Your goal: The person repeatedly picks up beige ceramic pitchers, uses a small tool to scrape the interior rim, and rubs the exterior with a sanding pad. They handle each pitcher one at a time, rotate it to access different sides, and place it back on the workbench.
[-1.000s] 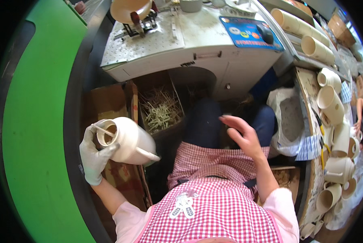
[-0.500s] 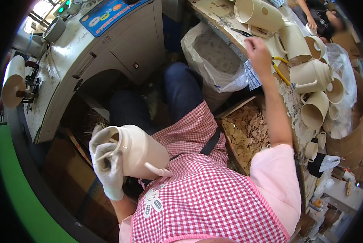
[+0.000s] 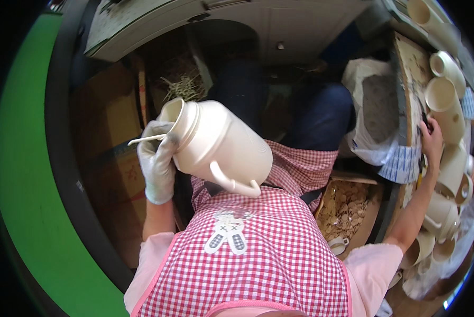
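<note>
A cream plastic jug lies tilted above my lap, its mouth toward the left and its curved handle facing me. My left hand, in a whitish glove, grips it at the rim. A thin cream stick juts out leftward from between the gloved fingers. Over at the workbench on the right, my bare right hand has its fingers closed on a slim dark tool, whose kind I cannot make out. Cream cylindrical jugs stand or lie just beyond that hand.
A translucent bag of pale pieces hangs beside the workbench edge. Below it, a box contains many flat tan discs and a small cream cup. Cardboard stands at left. A white cabinet is ahead.
My view has swung left and down. The jug has turned in my left hand, showing its handle and the stick more plainly. My right hand has come down to the dark tool on the bench.
</note>
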The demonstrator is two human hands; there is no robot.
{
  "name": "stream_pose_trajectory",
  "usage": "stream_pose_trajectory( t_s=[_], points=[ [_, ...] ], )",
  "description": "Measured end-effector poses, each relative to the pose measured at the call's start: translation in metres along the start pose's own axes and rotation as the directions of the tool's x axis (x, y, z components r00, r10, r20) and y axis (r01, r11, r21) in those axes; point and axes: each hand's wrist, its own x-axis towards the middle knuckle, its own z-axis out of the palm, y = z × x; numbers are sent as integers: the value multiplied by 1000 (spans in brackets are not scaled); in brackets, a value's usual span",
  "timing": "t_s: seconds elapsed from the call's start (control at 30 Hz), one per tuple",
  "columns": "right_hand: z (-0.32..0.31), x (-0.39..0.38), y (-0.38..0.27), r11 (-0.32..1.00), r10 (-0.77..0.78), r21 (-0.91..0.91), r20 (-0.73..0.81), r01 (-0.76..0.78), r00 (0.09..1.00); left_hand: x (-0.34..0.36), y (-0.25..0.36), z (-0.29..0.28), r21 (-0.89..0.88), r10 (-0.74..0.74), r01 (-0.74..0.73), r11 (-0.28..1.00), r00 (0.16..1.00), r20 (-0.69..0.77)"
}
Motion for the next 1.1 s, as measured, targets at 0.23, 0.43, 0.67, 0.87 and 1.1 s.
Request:
stream_pose_trajectory(
  t_s=[0.23,0.43,0.67,0.87,1.1],
  points=[
    [41,-114,-239,93,-385,980,196,-174,902,64,86,-11,408,229,-812,417,528,818],
    [113,-166,-375,486,-850,378,-8,788,527,93,26,7,65,219,-651,756,345,913],
    [127,-174,-399,422,-895,17,163,906,414,88,14,18,33,169,-586,809,287,943],
    [175,-183,-391,803,-518,136,639,580,568,41,-25,50,290,56,-741,606,403,913],
    [145,-184,-369,952,-261,265,964,-156,45,5,-34,30,226,199,-859,459,347,917]
  ],
)
